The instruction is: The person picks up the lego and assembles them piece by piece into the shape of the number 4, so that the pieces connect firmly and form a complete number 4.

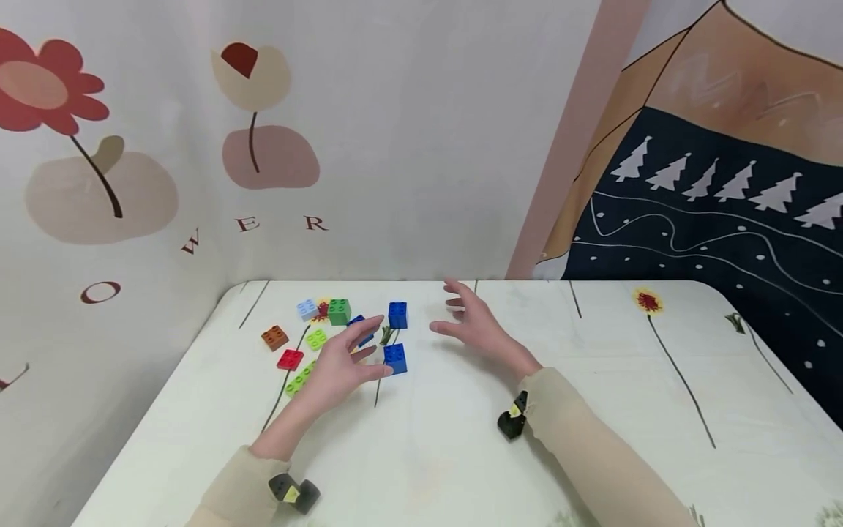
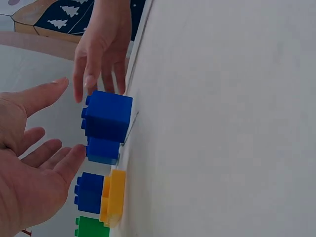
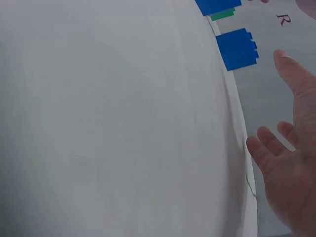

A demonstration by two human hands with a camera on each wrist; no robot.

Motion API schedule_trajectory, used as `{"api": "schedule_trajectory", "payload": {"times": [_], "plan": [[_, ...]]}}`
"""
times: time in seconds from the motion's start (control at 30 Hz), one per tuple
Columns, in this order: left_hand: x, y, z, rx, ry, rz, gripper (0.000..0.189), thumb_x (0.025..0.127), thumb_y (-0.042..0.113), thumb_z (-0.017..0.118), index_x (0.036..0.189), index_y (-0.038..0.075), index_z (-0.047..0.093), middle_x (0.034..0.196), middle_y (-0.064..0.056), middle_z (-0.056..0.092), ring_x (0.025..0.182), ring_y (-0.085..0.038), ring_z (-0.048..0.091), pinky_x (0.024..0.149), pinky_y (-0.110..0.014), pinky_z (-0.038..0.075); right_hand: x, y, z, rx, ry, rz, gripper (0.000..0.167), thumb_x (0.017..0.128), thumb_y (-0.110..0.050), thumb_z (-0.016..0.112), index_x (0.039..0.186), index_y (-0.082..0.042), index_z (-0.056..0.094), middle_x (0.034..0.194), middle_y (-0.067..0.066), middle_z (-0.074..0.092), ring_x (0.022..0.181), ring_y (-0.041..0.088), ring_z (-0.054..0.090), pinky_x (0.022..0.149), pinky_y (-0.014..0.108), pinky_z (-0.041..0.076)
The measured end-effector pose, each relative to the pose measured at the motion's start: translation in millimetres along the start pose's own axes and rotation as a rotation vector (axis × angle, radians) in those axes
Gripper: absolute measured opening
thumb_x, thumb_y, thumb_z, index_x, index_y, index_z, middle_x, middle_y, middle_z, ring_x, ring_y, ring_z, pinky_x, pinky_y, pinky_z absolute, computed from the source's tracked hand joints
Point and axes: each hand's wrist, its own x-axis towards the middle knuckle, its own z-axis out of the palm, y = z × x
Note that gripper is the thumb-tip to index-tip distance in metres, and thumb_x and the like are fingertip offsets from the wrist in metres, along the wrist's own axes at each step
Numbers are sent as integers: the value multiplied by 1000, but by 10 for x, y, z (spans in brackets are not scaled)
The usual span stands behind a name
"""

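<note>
My left hand hovers over the building blocks with its fingers spread and nothing held. Its thumb overlaps the edge of the nearer blue block in the head view. Farther back stands another blue block. A third blue block, joined to a yellow block, shows in the left wrist view; my fingers partly cover it in the head view. To the right of the blue blocks, my right hand is held above the table, fingers apart, with no block in it.
Left of the blue blocks lie a green block, a light blue block, a brown block, a red block and lime green blocks. They sit on a white table with printed flowers. A patterned curtain hangs behind.
</note>
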Motion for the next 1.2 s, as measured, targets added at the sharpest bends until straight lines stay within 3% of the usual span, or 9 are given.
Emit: {"api": "schedule_trajectory", "payload": {"times": [0.33, 0.7, 1.07, 1.2], "plan": [[11, -15, 15, 61, -24, -26, 82, 84, -2, 83, 155, 9, 43, 159, -14, 43, 140, -38, 47, 103, -44, 49, 154, -62, 269, -14, -15, -5, 87, 91, -20, 81, 161, -7, 31, 155, 14, 45, 141, 33, 46, 115, 47, 38], [43, -81, 11, -46, -81, -32, 74, 88, -1, 79, 153, 4, 44, 156, -16, 46, 141, -37, 46, 106, -43, 46, 229, -41, 393, -6, -7, 7, 77, 91, -21, 81, 156, -10, 42, 150, 9, 54, 137, 29, 50, 113, 45, 41], [49, -105, 53, 9, -74, -49, 69, 88, 1, 79, 150, 8, 51, 153, -14, 51, 135, -34, 54, 101, -38, 51, 313, -34, 479, 3, -28, -32, 72, 92, -18, 80, 153, -5, 46, 146, 13, 57, 136, 30, 53, 113, 42, 41], [55, -119, 63, -14, -82, -57, 65, 89, 0, 79, 148, 6, 52, 151, -16, 52, 133, -35, 55, 101, -39, 51, 328, -67, 528, -2, -26, -17, 70, 92, -18, 80, 152, -5, 47, 146, 13, 58, 136, 30, 53, 114, 43, 40]]}}
